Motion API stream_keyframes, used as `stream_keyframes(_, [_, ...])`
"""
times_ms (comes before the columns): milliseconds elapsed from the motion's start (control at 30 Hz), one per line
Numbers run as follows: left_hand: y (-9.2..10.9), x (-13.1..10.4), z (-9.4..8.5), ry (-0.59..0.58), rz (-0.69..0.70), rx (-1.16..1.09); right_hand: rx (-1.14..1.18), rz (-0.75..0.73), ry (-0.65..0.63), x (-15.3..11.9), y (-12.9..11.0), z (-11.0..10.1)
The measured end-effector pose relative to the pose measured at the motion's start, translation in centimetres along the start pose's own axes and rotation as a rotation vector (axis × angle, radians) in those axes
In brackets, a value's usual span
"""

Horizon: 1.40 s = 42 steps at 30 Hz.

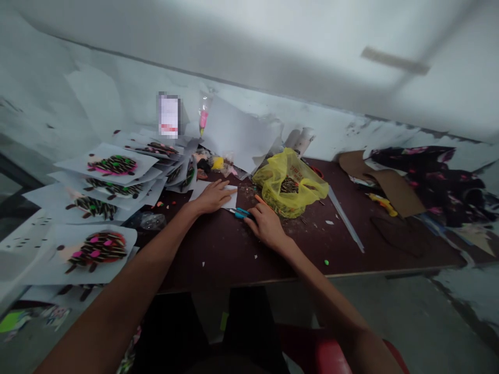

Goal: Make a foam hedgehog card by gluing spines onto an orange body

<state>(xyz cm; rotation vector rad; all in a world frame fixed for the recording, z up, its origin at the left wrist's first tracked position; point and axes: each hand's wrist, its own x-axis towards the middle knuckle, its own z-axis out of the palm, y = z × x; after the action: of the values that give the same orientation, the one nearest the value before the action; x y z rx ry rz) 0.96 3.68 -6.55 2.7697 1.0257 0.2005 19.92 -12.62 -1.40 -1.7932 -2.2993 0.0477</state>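
My left hand [213,197] lies flat with spread fingers on a small sheet of white paper [230,201], pressing it to the dark table. At the paper's near right edge is a teal-handled cutting tool [242,213], its thin metal blade pointing left. The fingers of my right hand [267,226] are curled at the handle's end. Beyond the right index finger pokes an orange stick-like thing [259,199]; whether it is held cannot be made out. Just past that hand sits an open yellow plastic bag [284,182] containing many thin brown pieces.
Stacked paper sheets with hedgehog pictures [113,165] cover the left side. Small bagged items [218,163] and a large white sheet [237,130] are at the back. A clear strip [346,218], brown cardboard [393,187] and dark flowered cloth [448,182] lie right.
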Motion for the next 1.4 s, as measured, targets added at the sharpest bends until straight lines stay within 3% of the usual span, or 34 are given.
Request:
stream_keyframes(933, [-0.3, 0.4, -0.3, 0.019, 0.012, -0.105, -0.023, -0.029, 0.011, 1.1, -0.6, 1.1])
stream_keyframes(1200, [-0.3, -0.1, -1.4, 0.167, -0.106, -0.394, 0.027, -0.027, 0.054, 0.7, 0.1, 0.7])
stream_keyframes(1400, [-0.5, -0.5, -1.5, 0.212, -0.107, -0.311, 0.025, -0.027, 0.062, 0.4, 0.6, 0.4])
